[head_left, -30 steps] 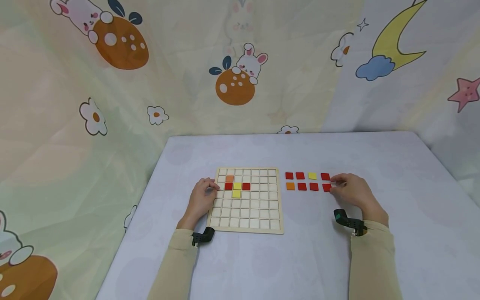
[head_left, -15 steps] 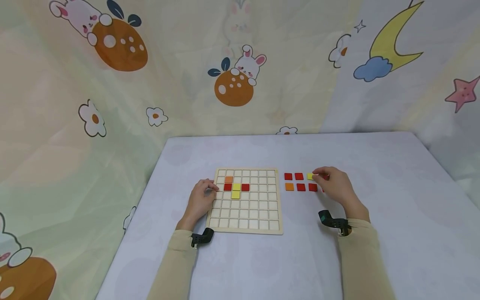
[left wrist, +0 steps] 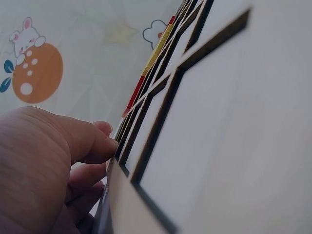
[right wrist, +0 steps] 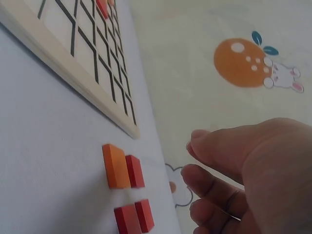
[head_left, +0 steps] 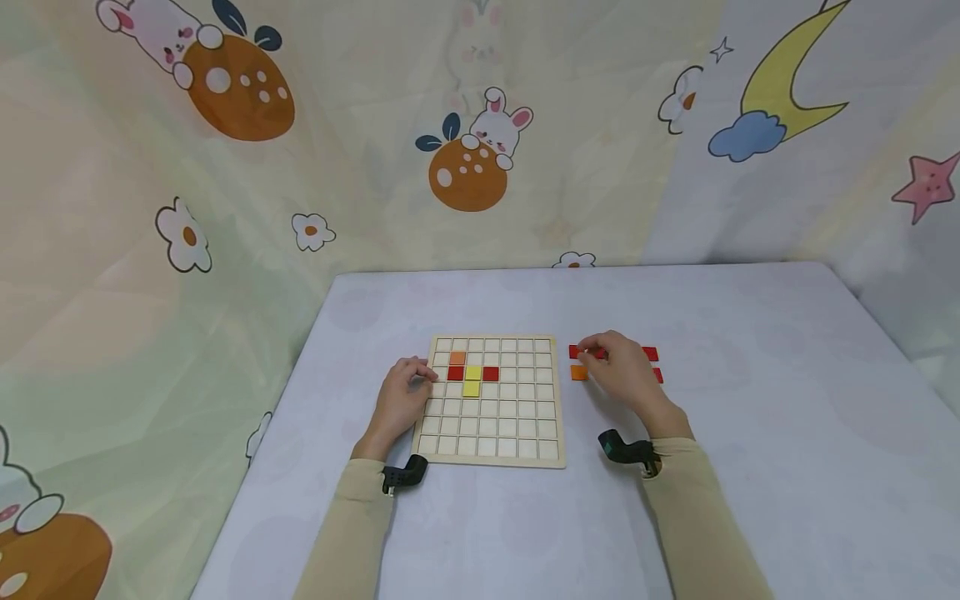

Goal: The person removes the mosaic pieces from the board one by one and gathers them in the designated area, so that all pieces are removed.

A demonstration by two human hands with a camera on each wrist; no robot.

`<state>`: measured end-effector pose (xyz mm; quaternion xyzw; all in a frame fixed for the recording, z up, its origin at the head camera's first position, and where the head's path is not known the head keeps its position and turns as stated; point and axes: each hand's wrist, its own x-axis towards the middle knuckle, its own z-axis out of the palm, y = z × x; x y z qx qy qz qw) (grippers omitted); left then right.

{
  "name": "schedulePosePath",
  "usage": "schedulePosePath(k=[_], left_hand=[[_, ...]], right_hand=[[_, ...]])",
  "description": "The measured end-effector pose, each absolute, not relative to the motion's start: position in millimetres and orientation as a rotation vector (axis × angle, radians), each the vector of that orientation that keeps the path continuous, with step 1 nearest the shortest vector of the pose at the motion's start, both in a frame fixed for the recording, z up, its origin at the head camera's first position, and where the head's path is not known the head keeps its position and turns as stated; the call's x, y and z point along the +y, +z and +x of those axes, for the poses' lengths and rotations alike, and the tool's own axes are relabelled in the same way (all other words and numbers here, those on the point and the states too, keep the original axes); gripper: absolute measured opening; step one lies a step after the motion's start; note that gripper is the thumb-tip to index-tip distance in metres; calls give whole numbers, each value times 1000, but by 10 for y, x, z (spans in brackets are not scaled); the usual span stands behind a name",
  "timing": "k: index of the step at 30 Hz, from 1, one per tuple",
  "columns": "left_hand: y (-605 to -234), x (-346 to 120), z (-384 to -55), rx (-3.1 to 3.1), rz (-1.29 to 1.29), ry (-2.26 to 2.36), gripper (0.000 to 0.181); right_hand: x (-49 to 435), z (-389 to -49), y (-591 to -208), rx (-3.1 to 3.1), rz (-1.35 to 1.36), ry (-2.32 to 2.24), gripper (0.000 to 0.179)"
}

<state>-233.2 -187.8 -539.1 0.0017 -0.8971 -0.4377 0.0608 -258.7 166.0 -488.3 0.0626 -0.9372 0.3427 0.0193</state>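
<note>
By left hand (head_left: 403,398): one board (head_left: 487,459), two red tiles (head_left: 456,373), two yellow tiles (head_left: 471,389), one pale-orange tile (head_left: 457,357); by right hand (head_left: 624,373): one orange tile (head_left: 578,372), at least four loose reds (head_left: 650,353).

White table (head_left: 517,533), pale gridded board (head_left: 498,427) on it, red tiles (head_left: 650,353) and orange tile (head_left: 578,372) alongside

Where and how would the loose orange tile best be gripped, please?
Probably pinch the orange tile by its left and right edges, from above and the near side: it lies flat and thin, gaps part it from the board and the red tile to its right, while another red tile sits close on its far side.
</note>
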Motion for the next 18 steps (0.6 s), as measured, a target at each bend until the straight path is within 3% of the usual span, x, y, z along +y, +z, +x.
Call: schedulePosePath(k=[18], left_hand=[[-5398, -1886, -2335, -2692, -18, -1322, 8]], right_hand=[[1065, -2456, -4959, -2929, 443, 1051, 19]])
